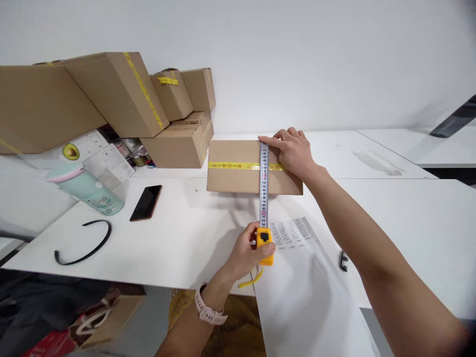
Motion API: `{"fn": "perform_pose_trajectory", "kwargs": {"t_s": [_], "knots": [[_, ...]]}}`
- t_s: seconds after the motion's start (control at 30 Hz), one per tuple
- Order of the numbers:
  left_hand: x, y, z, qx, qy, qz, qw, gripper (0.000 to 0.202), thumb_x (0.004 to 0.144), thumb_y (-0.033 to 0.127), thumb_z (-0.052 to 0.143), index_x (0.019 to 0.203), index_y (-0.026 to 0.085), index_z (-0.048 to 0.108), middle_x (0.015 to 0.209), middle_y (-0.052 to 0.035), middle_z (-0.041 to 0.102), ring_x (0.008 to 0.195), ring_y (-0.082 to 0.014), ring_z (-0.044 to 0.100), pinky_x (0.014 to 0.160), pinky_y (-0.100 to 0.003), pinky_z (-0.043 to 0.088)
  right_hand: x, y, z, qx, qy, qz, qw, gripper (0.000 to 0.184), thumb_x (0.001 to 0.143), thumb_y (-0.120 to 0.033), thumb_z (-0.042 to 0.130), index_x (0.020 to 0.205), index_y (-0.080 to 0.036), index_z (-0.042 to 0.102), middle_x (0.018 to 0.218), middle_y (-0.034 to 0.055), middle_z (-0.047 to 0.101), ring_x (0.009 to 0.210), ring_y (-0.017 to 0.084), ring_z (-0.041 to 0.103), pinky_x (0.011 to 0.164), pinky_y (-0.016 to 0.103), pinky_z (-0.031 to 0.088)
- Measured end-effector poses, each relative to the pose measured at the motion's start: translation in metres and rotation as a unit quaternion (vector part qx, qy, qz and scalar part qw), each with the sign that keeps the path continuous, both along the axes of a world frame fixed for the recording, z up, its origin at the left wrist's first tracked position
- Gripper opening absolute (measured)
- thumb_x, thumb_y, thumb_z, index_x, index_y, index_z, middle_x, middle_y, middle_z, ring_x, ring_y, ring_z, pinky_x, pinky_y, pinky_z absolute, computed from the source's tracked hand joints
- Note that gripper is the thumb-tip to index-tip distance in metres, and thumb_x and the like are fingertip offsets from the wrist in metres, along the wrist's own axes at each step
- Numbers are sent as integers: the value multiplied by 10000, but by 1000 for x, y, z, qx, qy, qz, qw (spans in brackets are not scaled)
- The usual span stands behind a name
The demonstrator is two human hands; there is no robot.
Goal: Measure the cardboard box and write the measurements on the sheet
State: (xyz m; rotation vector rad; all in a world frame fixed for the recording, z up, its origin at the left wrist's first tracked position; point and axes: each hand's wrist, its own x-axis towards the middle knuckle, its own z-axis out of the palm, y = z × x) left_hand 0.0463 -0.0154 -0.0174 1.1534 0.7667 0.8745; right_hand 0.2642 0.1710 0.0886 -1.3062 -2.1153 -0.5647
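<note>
Tape measure [264, 218] across yellow-taped box [234, 179]; contents hidden.

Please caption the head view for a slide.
Left hand grips a yellow tape measure; right hand touches its blade, laid across a cardboard box.

Bright, diffuse light; wall [290, 64] evenly lit. Soft shadows on table [178, 243] at 7 o'clock and paper sheet [290, 317] at 5. Glint on yellow tape [234, 165] of central carton [238, 181]. Dark cloth [48, 297] at 8 dim, soft. Corners at 2 and 4 darken; wide-angle stretch toward 9.
</note>
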Motion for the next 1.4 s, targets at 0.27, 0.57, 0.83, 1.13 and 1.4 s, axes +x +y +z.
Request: {"fn": "perform_pose_trajectory", "kwargs": {"t_s": [0.27,0.57,0.83,1.13,1.4], "knots": [[-1,-10,2,-7,4,17,1000,524,746,466,833,1103,168,592,928,-23,562,777,-126,510,663,-250,466,-10,-14,0,12,6,-39,999,467,1059,-347,287,1416,-336,588,994,91,652,925,270,439,813,405,326],[-40,-91,-2,-72,12,-63,995,631,740,396,823,1287,204,573,1025,-58,594,869,-174,563,741,-293,491,-13,-68,-32,-28,-8,-76,997,506,1045,-545,298,1267,-243,640,1169,128,643,1110,329,509,965,481,349],[-46,-131,-9,-142,69,-120,980,639,665,285,779,1259,192,563,919,-13,558,790,-141,498,673,-252,436,0,-125,-64,-87,164,5,983,512,1068,-510,272,1305,-267,656,1248,101,669,1213,294,544,1051,516,393],[-35,-142,-6,-82,160,-209,961,551,624,197,775,1152,203,616,885,30,509,765,-124,451,668,-239,402,34,-233,-34,-265,528,80,803,313,948,-545,632,1021,-266,754,716,5,587,599,137,520,539,297,471],[-30,-147,-16,-91,106,-140,980,1176,625,253,872,1594,339,211,1405,-89,466,1230,-280,538,1073,-443,442,-14,-313,-82,-298,438,191,826,253,1019,-247,556,1215,-346,681,802,-18,673,632,122,603,520,247,498]]}}
